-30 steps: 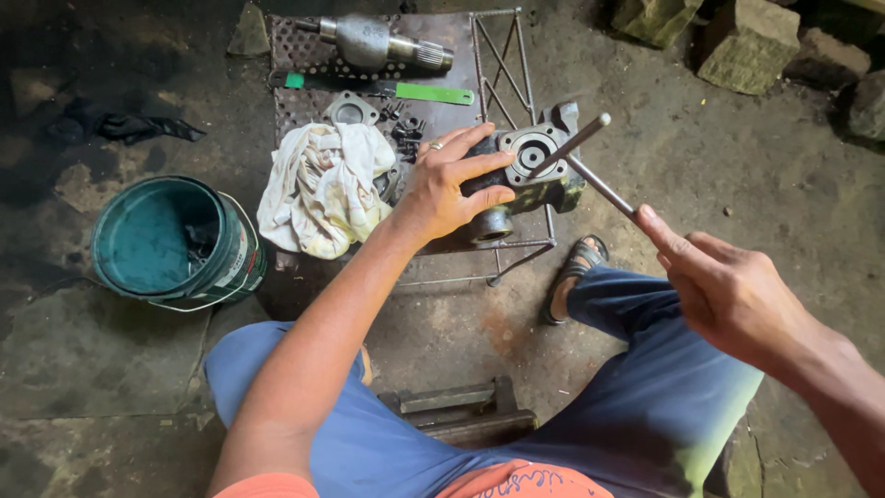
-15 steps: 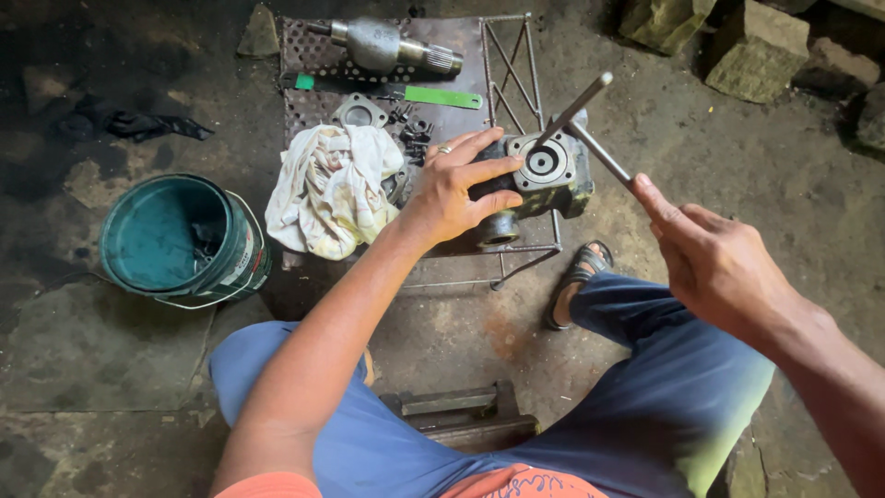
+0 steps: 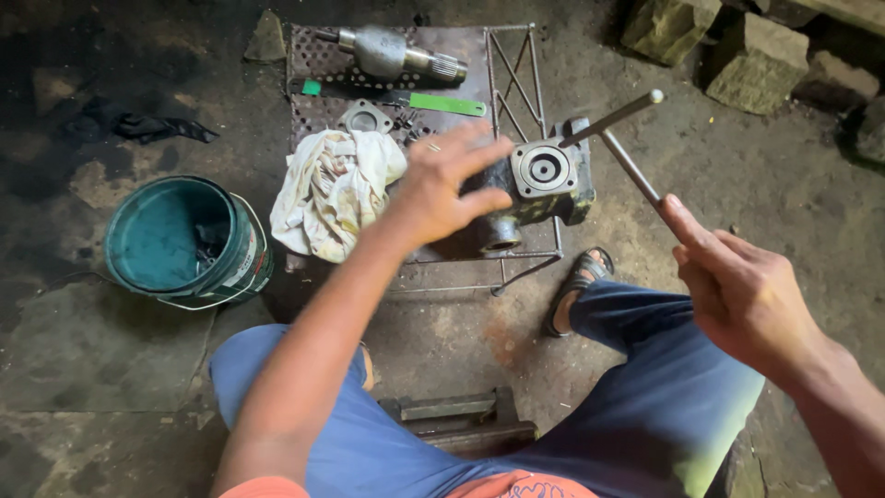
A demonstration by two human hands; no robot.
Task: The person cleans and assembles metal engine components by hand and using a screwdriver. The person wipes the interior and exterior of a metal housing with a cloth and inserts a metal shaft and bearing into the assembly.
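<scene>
Since the earlier frame the left hand [image 3: 441, 189] has lifted slightly, fingers spread, palm against the one grey cast-metal housing [image 3: 539, 183] with round bore, which sits on the rusty perforated steel stand [image 3: 318, 69]. Right hand [image 3: 737, 290] pinches one thin L-shaped steel rod [image 3: 616, 131] at 2 o'clock. One crumpled white rag [image 3: 332, 189] at 9 o'clock; one teal plastic bucket [image 3: 180, 242] beyond.

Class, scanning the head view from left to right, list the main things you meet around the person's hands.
Teal bucket → white rag → left hand → grey metal housing → T-handle wrench → right hand.
</scene>
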